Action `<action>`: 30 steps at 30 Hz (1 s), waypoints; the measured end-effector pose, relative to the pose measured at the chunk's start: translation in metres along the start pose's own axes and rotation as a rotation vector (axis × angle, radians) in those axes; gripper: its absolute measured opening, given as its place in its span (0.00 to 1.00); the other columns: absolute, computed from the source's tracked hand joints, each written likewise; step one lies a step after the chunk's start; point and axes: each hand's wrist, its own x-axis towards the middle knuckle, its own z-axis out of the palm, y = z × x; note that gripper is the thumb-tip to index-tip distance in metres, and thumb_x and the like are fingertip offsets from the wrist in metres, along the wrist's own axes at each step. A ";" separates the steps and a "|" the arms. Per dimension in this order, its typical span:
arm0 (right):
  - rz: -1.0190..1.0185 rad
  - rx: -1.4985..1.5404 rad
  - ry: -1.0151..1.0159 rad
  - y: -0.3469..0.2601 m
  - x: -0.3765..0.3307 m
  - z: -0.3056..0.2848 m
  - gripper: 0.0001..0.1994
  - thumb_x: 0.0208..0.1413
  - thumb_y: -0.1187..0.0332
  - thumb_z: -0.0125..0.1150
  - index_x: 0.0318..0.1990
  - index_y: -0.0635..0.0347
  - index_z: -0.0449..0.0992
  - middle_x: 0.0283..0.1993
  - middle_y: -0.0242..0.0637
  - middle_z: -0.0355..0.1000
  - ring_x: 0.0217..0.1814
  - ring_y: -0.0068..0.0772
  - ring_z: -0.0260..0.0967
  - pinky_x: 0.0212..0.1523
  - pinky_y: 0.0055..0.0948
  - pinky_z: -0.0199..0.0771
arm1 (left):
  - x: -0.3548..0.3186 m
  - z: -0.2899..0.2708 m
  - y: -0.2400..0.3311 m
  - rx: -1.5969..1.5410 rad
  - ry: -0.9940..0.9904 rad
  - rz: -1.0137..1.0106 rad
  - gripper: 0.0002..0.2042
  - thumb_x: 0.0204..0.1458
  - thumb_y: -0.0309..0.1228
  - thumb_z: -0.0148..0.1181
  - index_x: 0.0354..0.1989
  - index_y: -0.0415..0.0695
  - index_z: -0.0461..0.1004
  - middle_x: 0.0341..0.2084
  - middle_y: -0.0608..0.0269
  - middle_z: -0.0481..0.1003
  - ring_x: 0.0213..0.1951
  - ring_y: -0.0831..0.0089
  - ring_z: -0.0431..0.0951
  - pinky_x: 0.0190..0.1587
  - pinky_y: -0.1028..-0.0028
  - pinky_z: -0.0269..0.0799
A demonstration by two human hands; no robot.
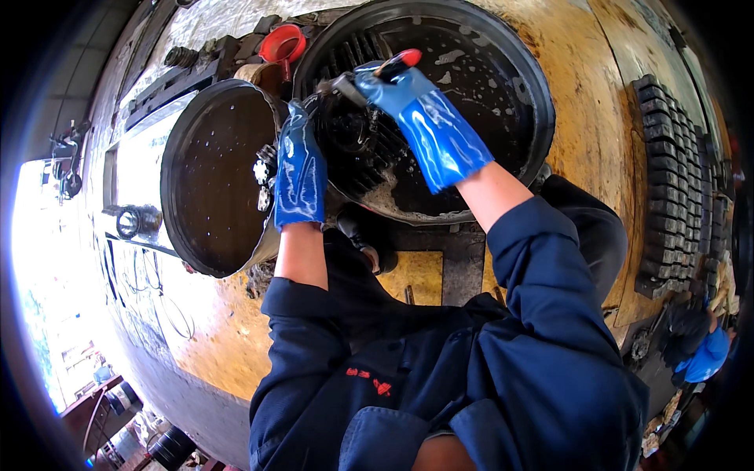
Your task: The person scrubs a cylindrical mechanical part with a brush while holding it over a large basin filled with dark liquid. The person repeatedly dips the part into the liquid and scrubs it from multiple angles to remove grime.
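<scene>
Both hands wear blue rubber gloves. My right hand (400, 98) is closed around the dark handle of a brush (410, 57), whose end is red. The brush's head points left, over a large round black tub (542, 102) of dark liquid with patches of foam. My left hand (299, 161) is at the tub's left rim, its fingers closed on a dark, wet metal part (345, 129) with a round opening. Ribbed dark shapes show around this part in the tub, and its full outline is hard to make out. Small metal pieces (265, 174) lie beside my left glove.
A second tub (179, 141) of brown liquid stands at left. Behind it are a red scoop-like vessel (283, 45) and dark metal parts. Stacked dark metal blocks (667, 188) line the right. A dark cylindrical part (135, 223) sits far left. Another person in blue (704, 357) is at lower right.
</scene>
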 end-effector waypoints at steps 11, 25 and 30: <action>0.340 0.019 0.058 0.104 -0.035 -0.082 0.17 0.52 0.52 0.59 0.41 0.54 0.81 0.36 0.40 0.80 0.40 0.37 0.77 0.45 0.35 0.74 | 0.044 0.021 -0.040 0.591 -0.061 0.134 0.29 0.50 0.39 0.67 0.58 0.33 0.72 0.52 0.43 0.77 0.55 0.57 0.77 0.58 0.66 0.69; 0.398 0.524 0.125 0.146 -0.024 -0.097 0.22 0.54 0.56 0.71 0.51 0.61 0.80 0.44 0.40 0.80 0.44 0.29 0.76 0.50 0.30 0.73 | 0.076 0.057 0.042 1.393 -0.492 0.089 0.20 0.46 0.41 0.64 0.45 0.43 0.80 0.44 0.45 0.80 0.47 0.49 0.80 0.50 0.55 0.75; 0.323 0.670 0.100 0.146 -0.036 -0.087 0.21 0.54 0.54 0.70 0.48 0.61 0.81 0.43 0.38 0.80 0.45 0.28 0.75 0.50 0.28 0.72 | 0.076 0.086 0.068 1.723 -0.704 0.207 0.15 0.51 0.41 0.60 0.47 0.54 0.80 0.42 0.52 0.81 0.47 0.52 0.81 0.49 0.54 0.77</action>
